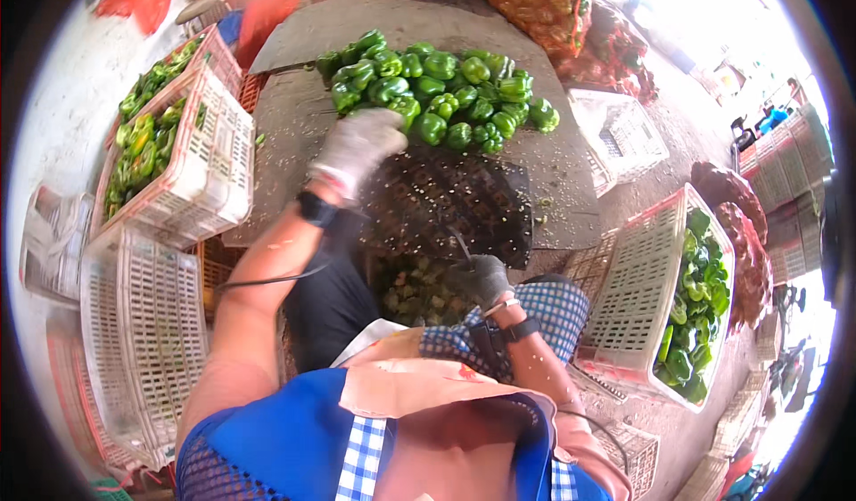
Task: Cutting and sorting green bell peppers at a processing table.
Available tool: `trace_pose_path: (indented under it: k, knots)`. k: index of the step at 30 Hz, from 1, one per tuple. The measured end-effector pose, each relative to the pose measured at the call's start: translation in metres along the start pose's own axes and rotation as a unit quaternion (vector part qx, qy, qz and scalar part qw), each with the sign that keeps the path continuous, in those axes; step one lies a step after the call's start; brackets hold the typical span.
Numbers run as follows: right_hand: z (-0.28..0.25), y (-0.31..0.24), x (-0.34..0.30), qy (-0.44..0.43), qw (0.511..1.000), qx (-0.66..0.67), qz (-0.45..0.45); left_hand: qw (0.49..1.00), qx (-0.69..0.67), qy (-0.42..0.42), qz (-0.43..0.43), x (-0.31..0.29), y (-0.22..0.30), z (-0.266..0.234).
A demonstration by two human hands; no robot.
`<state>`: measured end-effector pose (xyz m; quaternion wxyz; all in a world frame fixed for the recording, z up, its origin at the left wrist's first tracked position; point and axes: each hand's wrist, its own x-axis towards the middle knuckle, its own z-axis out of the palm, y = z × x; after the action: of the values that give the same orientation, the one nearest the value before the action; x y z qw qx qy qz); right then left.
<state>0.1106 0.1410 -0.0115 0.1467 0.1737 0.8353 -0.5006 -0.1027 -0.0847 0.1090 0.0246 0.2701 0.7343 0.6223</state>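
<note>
A heap of green bell peppers [450, 91] lies on the far part of a worn tabletop [290, 144]. My left hand [361, 144], in a whitish glove, reaches to the near left edge of the heap; motion blurs its fingers, so their grip is unclear. Close to my lap, my right hand [481, 280], in a grey glove, is closed around a small knife [460, 244] with its thin blade pointing up and away. Pale seeds are scattered over a dark, wet-looking panel [450, 202] between the hands and the heap. Below its near edge, pepper scraps [419, 291] lie between my knees.
On the left, a pale crate [209, 162] holds peppers, with a slatted crate [147, 332] nearer me. At right stands a crate [615, 305] of green pepper pieces. A white crate [624, 135] sits behind it. Filled mesh sacks [535, 6] stand beyond the table.
</note>
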Motion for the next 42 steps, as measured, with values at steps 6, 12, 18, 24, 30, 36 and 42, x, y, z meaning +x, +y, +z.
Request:
trace_pose_path:
  k: [6, 12, 18, 24, 30, 36, 42]
  knots:
    - [-0.041, 0.049, -0.001, 0.134, 0.949, 0.284, 0.038, 0.895, 0.416, -0.164, -0.006, 0.102, -0.064, 0.167]
    - [-0.042, 0.071, 0.009, 0.133, 0.924, 0.359, 0.013, 0.762, 0.613, -0.208, -0.001, 0.138, -0.078, 0.233]
    - [-0.05, 0.05, 0.007, 0.132, 0.89, 0.436, -0.005, 0.906, 0.368, -0.21, 0.001, 0.109, -0.048, 0.18]
    - [-0.031, 0.055, 0.013, 0.134, 0.939, 0.314, -0.039, 0.913, 0.293, -0.244, -0.147, -0.015, -0.038, 0.113]
    - [0.013, 0.049, 0.029, 0.128, 0.986, 0.017, -0.107, 0.951, 0.251, -0.159, -0.088, -0.069, -0.062, 0.094]
    - [0.02, 0.003, 0.019, 0.159, 0.968, -0.129, -0.145, 0.966, 0.213, -0.105, -0.101, -0.072, -0.082, 0.084]
    - [0.025, -0.008, 0.022, 0.128, 0.973, -0.134, -0.136, 0.966, 0.198, -0.102, -0.132, -0.071, -0.082, 0.087]
